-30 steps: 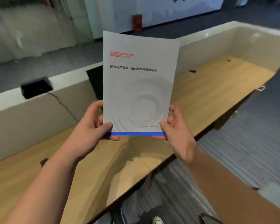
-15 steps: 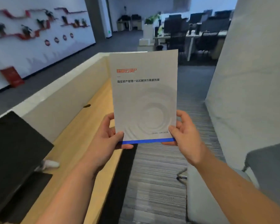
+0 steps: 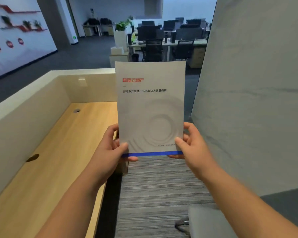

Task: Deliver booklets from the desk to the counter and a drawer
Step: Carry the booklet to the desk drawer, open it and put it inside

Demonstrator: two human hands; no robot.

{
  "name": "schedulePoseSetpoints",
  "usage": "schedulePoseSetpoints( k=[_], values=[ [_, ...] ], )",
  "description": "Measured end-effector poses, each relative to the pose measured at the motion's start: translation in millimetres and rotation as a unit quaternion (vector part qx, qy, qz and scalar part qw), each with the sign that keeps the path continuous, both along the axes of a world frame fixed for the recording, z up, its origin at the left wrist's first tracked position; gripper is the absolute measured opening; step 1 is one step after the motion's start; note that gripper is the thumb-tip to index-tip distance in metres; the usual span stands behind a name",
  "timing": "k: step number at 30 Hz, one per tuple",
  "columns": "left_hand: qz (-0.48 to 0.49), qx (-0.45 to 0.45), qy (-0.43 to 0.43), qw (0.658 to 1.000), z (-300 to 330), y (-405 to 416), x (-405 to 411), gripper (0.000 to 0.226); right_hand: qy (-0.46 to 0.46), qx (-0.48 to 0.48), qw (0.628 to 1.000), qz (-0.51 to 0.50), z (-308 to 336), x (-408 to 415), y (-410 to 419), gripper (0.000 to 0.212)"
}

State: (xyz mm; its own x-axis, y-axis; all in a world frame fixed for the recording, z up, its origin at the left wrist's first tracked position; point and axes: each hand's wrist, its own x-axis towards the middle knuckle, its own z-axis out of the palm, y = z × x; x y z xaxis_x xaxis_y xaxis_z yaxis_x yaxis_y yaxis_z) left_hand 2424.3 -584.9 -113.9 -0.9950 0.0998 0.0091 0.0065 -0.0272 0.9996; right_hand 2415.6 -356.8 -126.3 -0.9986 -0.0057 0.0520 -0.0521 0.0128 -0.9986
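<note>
I hold a grey booklet [image 3: 150, 107] upright in front of me, with red and dark lettering near its top and a blue stripe along its bottom edge. My left hand [image 3: 108, 152] grips its lower left corner, thumb on the cover. My right hand [image 3: 191, 143] grips the lower right corner the same way. The wooden desk [image 3: 46, 169] runs along my left, below the booklet. A white raised counter ledge [image 3: 24, 88] tops the wall around the desk.
A tall grey wall [image 3: 251, 100] stands close on my right. Striped carpet [image 3: 153, 194] lies ahead between desk and wall. A grey chair [image 3: 230, 219] sits at the lower right. Office desks with monitors and chairs [image 3: 162, 42] fill the background.
My view has swung right along the desk, away from the black items at its left end. Both hands have kept the same grip on the booklet, still held upright.
</note>
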Motion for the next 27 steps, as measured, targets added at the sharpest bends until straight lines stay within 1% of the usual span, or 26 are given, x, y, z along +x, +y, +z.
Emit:
schedulePoseSetpoints(
  k=[2, 7, 13, 16, 20, 23, 27],
  values=[
    [-0.021, -0.013, 0.006, 1.000, -5, -11, -52, 0.043, 0.003, 0.002, 1.000, -0.021, -5, -41, -10, 0.036],
    [-0.046, -0.008, 0.007, 0.999, 1, -16, -164, 0.044, -0.004, -0.018, 0.998, -0.053, -4, -139, -16, 0.035],
    [-0.066, -0.003, -0.016, 0.998, -14, 7, -291, 0.048, -0.010, -0.011, 0.997, -0.070, -9, -251, 11, 0.036],
    [-0.068, -0.004, -0.008, 0.998, -26, 29, -360, 0.046, -0.013, -0.006, 0.997, -0.072, -20, -318, 32, 0.036],
    [-0.046, -0.015, 0.005, 0.999, -45, 58, -451, 0.048, -0.016, 0.004, 0.999, -0.051, -36, -417, 59, 0.034],
    [0.000, 0.005, -0.021, 1.000, -55, 68, -519, 0.048, -0.038, 0.015, 0.999, -0.004, -38, -500, 73, 0.034],
    [0.061, 0.015, -0.054, 0.997, -63, 64, -579, 0.046, -0.066, 0.030, 0.996, 0.059, -36, -587, 67, 0.034]
  ],
)
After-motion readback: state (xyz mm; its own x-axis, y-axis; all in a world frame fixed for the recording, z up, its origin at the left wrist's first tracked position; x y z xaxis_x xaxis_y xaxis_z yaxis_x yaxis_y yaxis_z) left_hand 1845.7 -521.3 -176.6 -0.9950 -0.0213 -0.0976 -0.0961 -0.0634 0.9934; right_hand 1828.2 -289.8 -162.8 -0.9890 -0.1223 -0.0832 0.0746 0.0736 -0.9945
